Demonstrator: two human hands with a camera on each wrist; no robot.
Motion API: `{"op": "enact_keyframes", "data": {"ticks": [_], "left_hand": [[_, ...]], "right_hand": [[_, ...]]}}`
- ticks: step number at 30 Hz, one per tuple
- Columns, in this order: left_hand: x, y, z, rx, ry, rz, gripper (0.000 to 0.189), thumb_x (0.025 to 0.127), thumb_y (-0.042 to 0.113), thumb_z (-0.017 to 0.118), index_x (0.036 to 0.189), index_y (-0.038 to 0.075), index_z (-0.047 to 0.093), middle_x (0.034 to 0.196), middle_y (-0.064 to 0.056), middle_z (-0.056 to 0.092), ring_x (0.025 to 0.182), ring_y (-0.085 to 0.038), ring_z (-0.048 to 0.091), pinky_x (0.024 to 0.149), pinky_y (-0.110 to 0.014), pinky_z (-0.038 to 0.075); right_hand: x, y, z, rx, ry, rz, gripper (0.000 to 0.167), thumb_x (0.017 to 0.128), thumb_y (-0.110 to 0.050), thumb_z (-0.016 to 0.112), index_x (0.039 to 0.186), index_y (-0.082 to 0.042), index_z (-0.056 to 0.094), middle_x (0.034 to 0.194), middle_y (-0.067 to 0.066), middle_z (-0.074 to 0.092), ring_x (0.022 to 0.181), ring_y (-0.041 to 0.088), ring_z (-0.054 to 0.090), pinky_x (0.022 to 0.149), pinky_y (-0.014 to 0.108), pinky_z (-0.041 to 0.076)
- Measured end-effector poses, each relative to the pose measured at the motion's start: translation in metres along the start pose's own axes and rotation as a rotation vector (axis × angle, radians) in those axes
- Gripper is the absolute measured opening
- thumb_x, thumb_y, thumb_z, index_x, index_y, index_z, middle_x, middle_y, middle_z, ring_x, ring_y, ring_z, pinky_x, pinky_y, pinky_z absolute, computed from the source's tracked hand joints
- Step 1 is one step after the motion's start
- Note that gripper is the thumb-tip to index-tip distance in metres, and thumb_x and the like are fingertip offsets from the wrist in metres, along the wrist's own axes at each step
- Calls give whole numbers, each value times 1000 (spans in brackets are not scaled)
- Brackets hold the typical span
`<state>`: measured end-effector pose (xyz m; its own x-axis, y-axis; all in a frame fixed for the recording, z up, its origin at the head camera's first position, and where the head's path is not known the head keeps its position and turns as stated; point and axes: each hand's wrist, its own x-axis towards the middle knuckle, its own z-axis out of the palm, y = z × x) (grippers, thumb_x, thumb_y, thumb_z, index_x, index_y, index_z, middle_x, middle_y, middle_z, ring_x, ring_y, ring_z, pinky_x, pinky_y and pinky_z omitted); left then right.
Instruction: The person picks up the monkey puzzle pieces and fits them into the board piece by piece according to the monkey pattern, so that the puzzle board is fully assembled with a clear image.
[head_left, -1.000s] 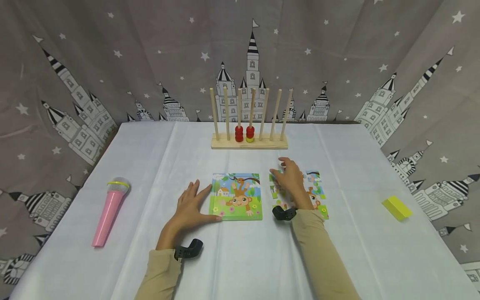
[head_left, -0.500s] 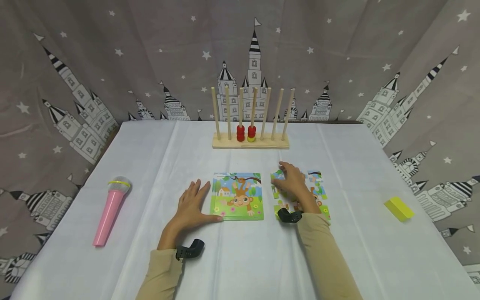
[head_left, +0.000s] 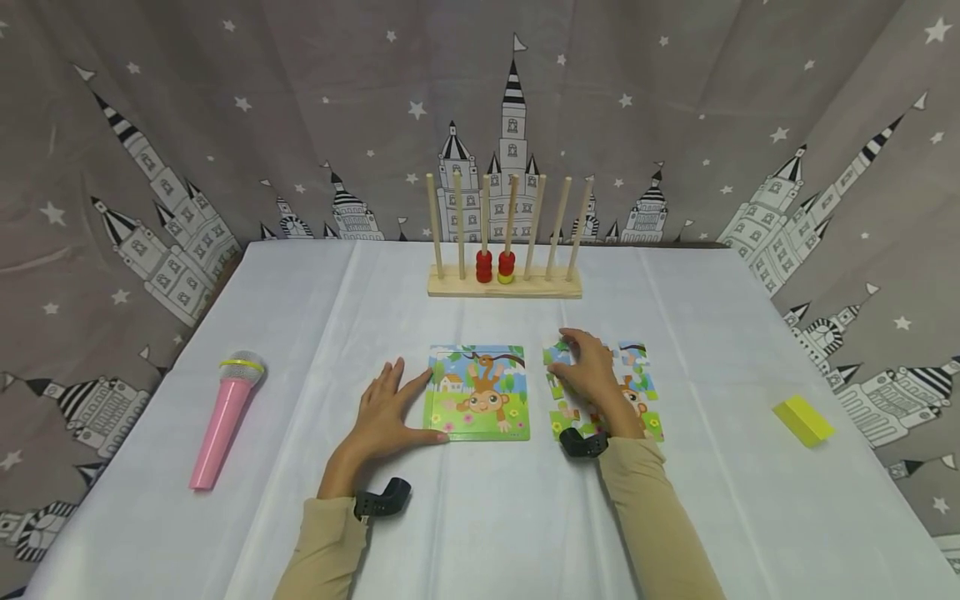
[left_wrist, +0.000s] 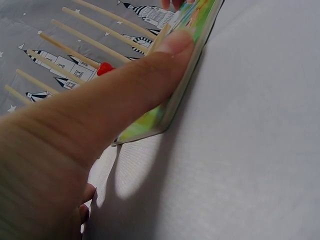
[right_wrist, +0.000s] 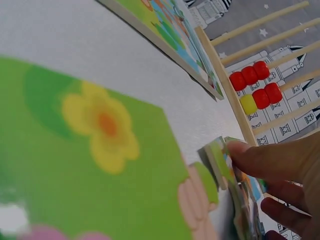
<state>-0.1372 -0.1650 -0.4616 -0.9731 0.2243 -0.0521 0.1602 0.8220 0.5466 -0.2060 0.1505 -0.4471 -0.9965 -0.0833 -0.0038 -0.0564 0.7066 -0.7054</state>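
Pink toy microphone (head_left: 225,425), grey head with yellow ring, lying at a slant on white cloth (head_left: 360,333), head end farther from the person. Left hand (head_left: 378,417), black device (head_left: 384,500) at the wrist, beige sleeve; fingers spread and relaxed, grasping nothing, thumb resting on the board's near left corner. Picture board (head_left: 480,398), square, flat on the cloth between the two hands; monkey hanging from a branch, house, trees, flowers. Wooden peg rack (head_left: 505,288), upright beyond the board; seven pegs, red beads (head_left: 483,267) on the third from left, red over yellow on the fourth. Right hand (head_left: 592,379), similar wrist device and sleeve; thumb touching one of the puzzle pieces (head_left: 632,356), fingers bent beyond it; cannot tell whether it is gripped. Pieces laid out right of the board, partly hidden by this hand. Yellow block (head_left: 804,421), on the cloth, well apart, far right.
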Motion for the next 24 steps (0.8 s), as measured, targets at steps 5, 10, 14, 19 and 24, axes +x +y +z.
{"op": "enact_keyframes", "data": {"ticks": [5, 10, 14, 19, 24], "left_hand": [[0, 0, 0, 0, 1, 2, 96, 59, 54, 76, 140, 23, 36, 152, -20, 7, 140, -40, 0, 110, -58, 5], [0, 2, 0, 4, 1, 1, 96, 59, 55, 76, 140, 22, 36, 152, -20, 8, 140, -39, 0, 110, -58, 5], [0, 2, -1, 11, 3, 4, 96, 60, 55, 76, 140, 22, 36, 152, -20, 8, 140, -39, 1, 110, -58, 5], [-1, 2, -1, 8, 2, 3, 96, 59, 55, 76, 140, 23, 36, 152, -20, 8, 140, -39, 1, 110, -58, 5], [-1, 2, -1, 12, 4, 5, 96, 59, 55, 76, 140, 23, 35, 152, -20, 8, 140, -39, 1, 110, -59, 6]], "right_hand": [[-2, 2, 3, 38, 42, -36, 58, 77, -15, 71, 129, -9, 47, 125, 15, 48, 113, 32, 48, 98, 48, 38], [-3, 4, 5, 83, 83, -105, 53, 77, -8, 70, 126, -10, 50, 116, 15, 48, 96, 28, 57, 85, 42, 49], [-5, 6, 6, 88, 83, -140, 44, 79, -8, 69, 121, -11, 56, 113, 16, 53, 92, 28, 59, 79, 41, 50], [-8, 7, 7, 80, 64, -165, 34, 80, -9, 67, 114, -11, 61, 111, 14, 60, 90, 26, 61, 74, 38, 51], [-9, 7, 9, 104, 84, -146, 32, 80, -12, 68, 112, -12, 63, 111, 11, 61, 92, 25, 61, 77, 38, 50]]}}
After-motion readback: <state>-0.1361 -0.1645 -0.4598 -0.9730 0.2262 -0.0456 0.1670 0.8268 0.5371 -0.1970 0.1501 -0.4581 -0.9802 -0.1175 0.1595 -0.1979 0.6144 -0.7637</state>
